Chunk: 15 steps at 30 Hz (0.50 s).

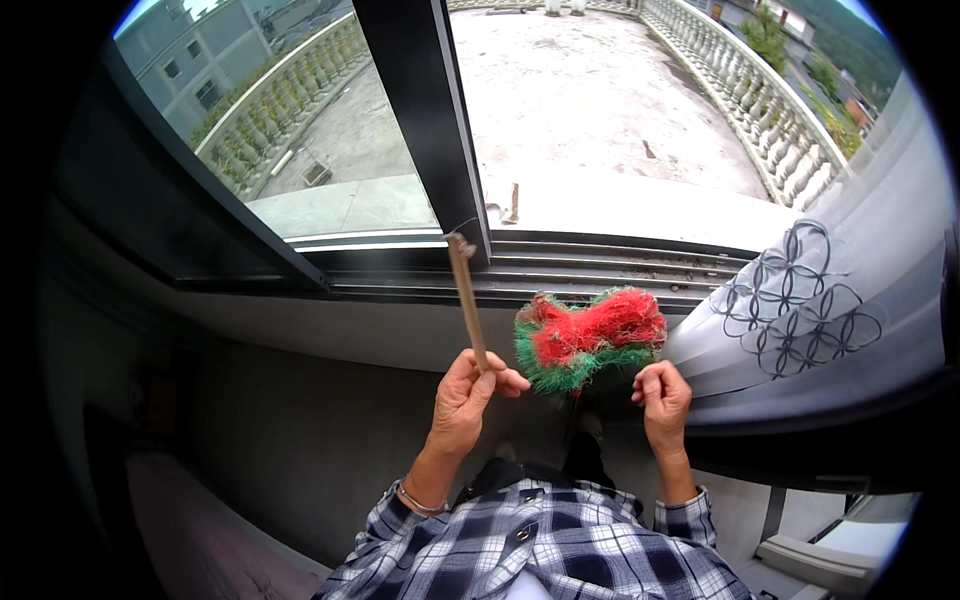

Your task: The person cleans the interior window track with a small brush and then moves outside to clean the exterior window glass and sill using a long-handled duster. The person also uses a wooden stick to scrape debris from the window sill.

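My left hand (461, 397) grips the lower end of a thin wooden stick (468, 304) between thumb and fingers. The stick points up and away, with a tuft of greyish fibres caught on its tip. In front of me is a broom head (592, 337) with frayed red and green bristles, bits of debris tangled in them. Its bristles face up, and a small red part shows beneath; whatever holds it up is hidden. My right hand (664, 401) is just below the broom head's right end, fingers curled in and thumb against them. I see nothing between them.
A dark-framed sliding door (420, 112) stands ahead, with debris along its track (622, 270). Beyond lies a concrete terrace (570, 90) with a balustrade (750, 97). A sheer curtain (787, 315) hangs at right. Pinkish fabric (202, 525) is at lower left.
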Each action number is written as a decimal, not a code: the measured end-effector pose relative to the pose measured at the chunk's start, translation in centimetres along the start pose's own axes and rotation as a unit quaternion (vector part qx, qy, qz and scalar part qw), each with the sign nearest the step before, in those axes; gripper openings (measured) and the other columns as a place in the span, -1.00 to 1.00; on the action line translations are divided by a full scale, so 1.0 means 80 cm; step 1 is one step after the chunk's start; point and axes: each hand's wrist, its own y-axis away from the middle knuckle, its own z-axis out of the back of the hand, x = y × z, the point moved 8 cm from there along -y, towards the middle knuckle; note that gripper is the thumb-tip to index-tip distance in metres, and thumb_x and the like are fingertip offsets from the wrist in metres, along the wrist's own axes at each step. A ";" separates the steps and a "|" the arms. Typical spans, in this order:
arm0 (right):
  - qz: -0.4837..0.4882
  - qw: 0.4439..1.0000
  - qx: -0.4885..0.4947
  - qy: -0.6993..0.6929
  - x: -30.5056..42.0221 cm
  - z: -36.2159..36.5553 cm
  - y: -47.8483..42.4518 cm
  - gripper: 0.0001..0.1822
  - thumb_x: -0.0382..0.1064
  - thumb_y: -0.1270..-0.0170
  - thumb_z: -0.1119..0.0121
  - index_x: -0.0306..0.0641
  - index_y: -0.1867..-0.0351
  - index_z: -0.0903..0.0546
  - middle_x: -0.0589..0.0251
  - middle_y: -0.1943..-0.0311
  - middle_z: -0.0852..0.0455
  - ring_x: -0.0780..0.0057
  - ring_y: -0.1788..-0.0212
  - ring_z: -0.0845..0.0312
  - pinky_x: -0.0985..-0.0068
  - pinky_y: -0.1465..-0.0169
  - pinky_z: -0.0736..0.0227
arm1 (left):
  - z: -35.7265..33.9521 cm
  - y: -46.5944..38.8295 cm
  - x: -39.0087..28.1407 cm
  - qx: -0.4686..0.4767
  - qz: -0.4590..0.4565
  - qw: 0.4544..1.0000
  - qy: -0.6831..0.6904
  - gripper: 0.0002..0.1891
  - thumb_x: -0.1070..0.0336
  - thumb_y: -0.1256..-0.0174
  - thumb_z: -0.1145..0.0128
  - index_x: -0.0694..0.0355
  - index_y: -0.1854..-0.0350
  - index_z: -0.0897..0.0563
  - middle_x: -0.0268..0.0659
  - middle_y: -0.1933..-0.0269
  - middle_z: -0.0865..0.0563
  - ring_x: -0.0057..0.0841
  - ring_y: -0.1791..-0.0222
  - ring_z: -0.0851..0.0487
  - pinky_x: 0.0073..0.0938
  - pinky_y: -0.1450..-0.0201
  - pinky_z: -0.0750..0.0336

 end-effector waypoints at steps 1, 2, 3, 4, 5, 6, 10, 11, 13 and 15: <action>-0.046 0.998 -0.001 0.049 -0.049 -0.002 0.019 -0.87 -0.36 -0.33 -0.07 -0.34 0.40 -0.52 0.31 0.56 -0.55 0.68 0.57 -0.45 0.69 0.47 -0.36 | 0.010 0.006 0.000 -0.002 0.004 1.000 0.006 -0.89 0.33 -0.49 0.10 0.20 0.11 -0.47 -0.16 0.22 -0.71 -0.52 0.23 -0.67 -0.53 0.10 -0.55; -0.120 0.985 0.010 0.127 -0.115 0.000 0.041 -0.89 -0.36 -0.22 -0.15 -0.40 0.36 -0.55 0.19 0.50 -0.63 0.51 0.50 -0.58 0.55 0.38 -0.47 | 0.015 0.010 -0.001 -0.002 0.009 1.000 0.013 -0.90 0.35 -0.49 0.10 0.19 0.11 -0.47 -0.16 0.22 -0.72 -0.53 0.22 -0.67 -0.53 0.08 -0.54; -0.086 0.961 0.012 0.261 -0.166 -0.002 0.061 -0.71 -0.29 -0.12 -0.26 -0.44 0.17 -0.57 0.02 0.32 -0.69 0.29 0.32 -0.67 0.40 0.20 -0.55 | 0.019 0.015 0.002 -0.005 0.013 1.000 0.019 -0.91 0.37 -0.49 0.10 0.19 0.11 -0.47 -0.17 0.21 -0.72 -0.54 0.22 -0.66 -0.53 0.06 -0.54; -0.190 0.950 0.034 0.245 -0.225 -0.012 0.084 -0.41 -0.20 -0.02 -0.36 -0.47 -0.08 -0.49 -0.15 0.09 -0.64 0.10 0.16 -0.67 0.32 0.04 -0.54 | 0.026 0.018 0.005 0.007 0.022 0.999 0.034 -0.93 0.41 -0.45 0.08 0.20 0.13 -0.47 -0.09 0.16 -0.69 -0.47 0.17 -0.67 -0.49 0.03 -0.53; -0.214 0.942 0.076 0.248 -0.264 -0.030 0.093 -0.17 -0.18 0.05 -0.41 -0.48 -0.27 -0.30 -0.25 -0.08 -0.52 0.02 0.00 -0.59 0.31 -0.08 -0.49 | 0.028 0.024 0.003 0.015 0.028 0.999 0.036 -0.93 0.43 -0.44 0.08 0.20 0.14 -0.47 -0.08 0.14 -0.68 -0.46 0.18 -0.67 -0.49 0.02 -0.52; -0.205 0.935 0.087 0.275 -0.306 -0.049 0.100 -0.05 -0.15 0.08 -0.44 -0.44 -0.34 -0.19 -0.26 -0.16 -0.43 -0.05 -0.17 -0.44 0.28 -0.20 -0.38 | 0.029 0.029 0.002 0.021 0.033 0.999 0.036 -0.93 0.45 -0.44 0.08 0.21 0.15 -0.47 -0.07 0.12 -0.67 -0.46 0.18 -0.66 -0.49 0.02 -0.52; -0.214 0.945 0.083 0.235 -0.371 -0.114 0.091 -0.33 -0.16 0.06 -0.41 -0.31 -0.13 -0.45 -0.08 0.06 -0.63 0.04 0.00 -0.57 0.29 -0.02 -0.45 | 0.036 0.054 -0.002 0.005 0.048 0.997 0.057 -0.85 0.62 -0.29 0.12 0.24 0.26 -0.49 -0.11 0.12 -0.62 -0.49 0.24 -0.63 -0.47 0.06 -0.51; -0.267 0.931 0.099 0.229 -0.385 -0.118 0.094 -0.39 -0.17 0.05 -0.41 -0.31 -0.07 -0.51 -0.06 0.11 -0.66 0.08 0.06 -0.62 0.31 0.04 -0.48 | 0.036 0.063 0.000 0.001 0.049 0.997 0.063 -0.83 0.64 -0.25 0.12 0.25 0.29 -0.50 -0.12 0.14 -0.61 -0.50 0.26 -0.61 -0.47 0.07 -0.51; -0.232 0.955 0.081 0.168 -0.407 -0.123 0.102 -0.58 -0.20 -0.02 -0.36 -0.30 0.09 -0.54 0.05 0.27 -0.68 0.19 0.21 -0.63 0.34 0.15 -0.46 | 0.033 0.080 0.009 -0.021 0.057 0.996 0.061 -0.82 0.65 -0.18 0.12 0.26 0.32 -0.51 -0.17 0.19 -0.59 -0.54 0.33 -0.56 -0.51 0.15 -0.48; -0.185 0.974 0.070 0.106 -0.409 -0.126 0.117 -0.69 -0.21 -0.07 -0.33 -0.30 0.22 -0.54 0.11 0.40 -0.66 0.24 0.31 -0.62 0.35 0.22 -0.45 | 0.036 0.098 0.015 -0.041 0.068 0.995 0.056 -0.84 0.63 -0.14 0.10 0.27 0.34 -0.52 -0.21 0.24 -0.57 -0.58 0.39 -0.51 -0.54 0.21 -0.43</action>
